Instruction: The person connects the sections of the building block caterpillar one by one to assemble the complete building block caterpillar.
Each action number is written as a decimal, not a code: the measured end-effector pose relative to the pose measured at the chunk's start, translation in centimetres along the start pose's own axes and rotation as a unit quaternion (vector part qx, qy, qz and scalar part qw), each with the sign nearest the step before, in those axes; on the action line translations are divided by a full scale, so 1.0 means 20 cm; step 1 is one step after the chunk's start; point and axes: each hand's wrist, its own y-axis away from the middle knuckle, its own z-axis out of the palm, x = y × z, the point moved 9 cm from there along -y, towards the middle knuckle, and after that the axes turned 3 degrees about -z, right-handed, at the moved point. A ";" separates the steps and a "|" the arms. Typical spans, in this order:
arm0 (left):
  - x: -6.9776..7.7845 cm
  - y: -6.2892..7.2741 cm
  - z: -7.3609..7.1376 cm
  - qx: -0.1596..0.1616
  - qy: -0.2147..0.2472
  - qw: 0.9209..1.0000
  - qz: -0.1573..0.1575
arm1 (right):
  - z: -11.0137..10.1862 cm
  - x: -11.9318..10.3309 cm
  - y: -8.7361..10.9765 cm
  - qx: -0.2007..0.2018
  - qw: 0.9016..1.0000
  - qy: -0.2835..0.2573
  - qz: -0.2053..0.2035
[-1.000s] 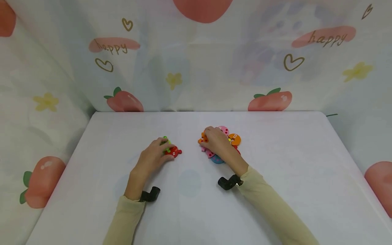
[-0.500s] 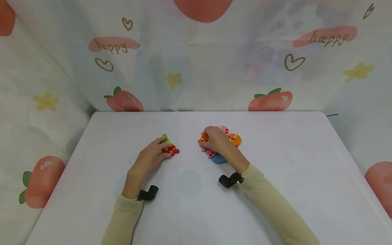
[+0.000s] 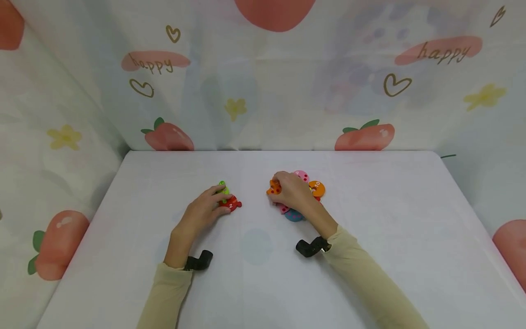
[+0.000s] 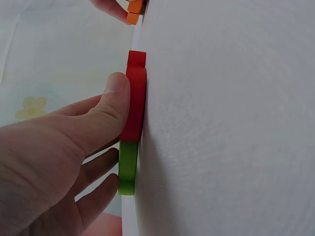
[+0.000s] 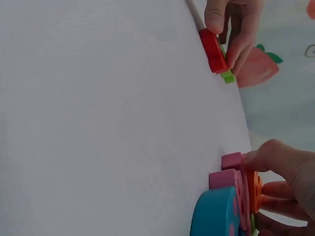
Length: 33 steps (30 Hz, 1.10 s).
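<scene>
My left hand (image 3: 202, 208) lies over a thick red toy piece (image 3: 232, 204) marked 2 and a light green piece (image 3: 223, 190) that touches it. In the left wrist view the thumb presses the red piece's upper face, and other fingers touch the green one. To the right, my right hand (image 3: 291, 188) pinches an orange spotted piece (image 3: 275, 187) between thumb and fingers, at the edge of a heap of coloured pieces. A pink piece (image 5: 229, 179) and a blue piece (image 5: 215, 211) sit close to it in the right wrist view. The hand hides much of the heap.
At the heap's far side are a round pink spotted piece (image 3: 303, 176) and an orange piece (image 3: 317, 188) marked 10. All lie on a white table (image 3: 255, 283), with a printed cloth (image 3: 263, 87) behind its far edge. Each wrist wears a black camera mount.
My left hand has slid slightly left with the red and green pieces over the last second. The right hand stays at the heap, where less of the pink piece below the orange one shows.
</scene>
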 end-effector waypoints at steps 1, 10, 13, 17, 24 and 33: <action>0.00 0.00 0.00 0.000 0.000 1.000 0.001 | 0.00 0.01 0.00 0.000 1.000 -0.005 -0.001; -0.08 0.05 -0.02 0.007 0.005 1.000 -0.013 | 0.01 -0.05 -0.02 -0.024 0.999 -0.031 -0.028; -0.08 0.03 -0.02 0.011 0.004 1.000 -0.008 | -0.01 -0.07 -0.02 -0.022 0.999 -0.025 -0.039; -0.05 -0.01 -0.01 0.002 0.003 1.000 0.004 | -0.01 -0.14 0.01 -0.008 0.996 -0.058 -0.069; -0.05 -0.02 0.00 -0.014 0.000 1.000 -0.012 | 0.14 -0.37 0.03 0.018 0.980 -0.125 -0.154; -0.04 -0.02 -0.02 -0.001 0.008 1.000 0.025 | 0.23 -0.45 -0.01 0.037 0.983 -0.127 -0.130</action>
